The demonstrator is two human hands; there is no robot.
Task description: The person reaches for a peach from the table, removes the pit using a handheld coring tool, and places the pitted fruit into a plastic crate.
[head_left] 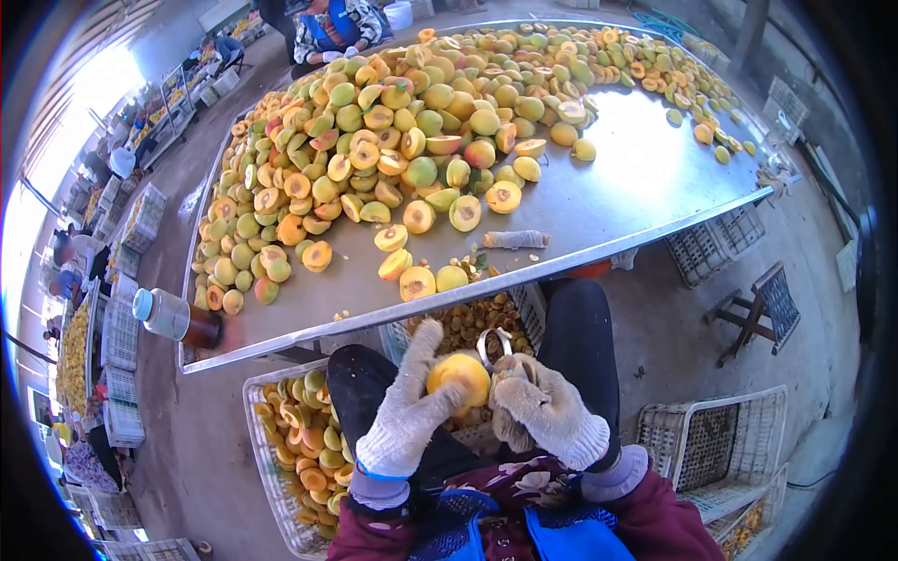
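Observation:
My left hand (409,411), in a whitish knitted glove with soiled fingers, is closed around a yellow-orange peach (460,379). Close beside it, my gloved right hand (547,411) grips a ring-shaped pitting tool (493,346), whose pale loop sticks up past the fingers; the handle is hidden. Both hands are above my lap, over a crate (533,323) of brown pits and scraps between my knees. By my left leg stands a white crate (257,421) filled with peach halves (304,439).
A metal table (374,271) in front carries a large heap of halved peaches (374,140), a wrapped cylinder (516,239) and a jar of dark liquid (178,318). Right are a folding stool (762,313) and crates (720,449). Another person (337,28) sits across the table.

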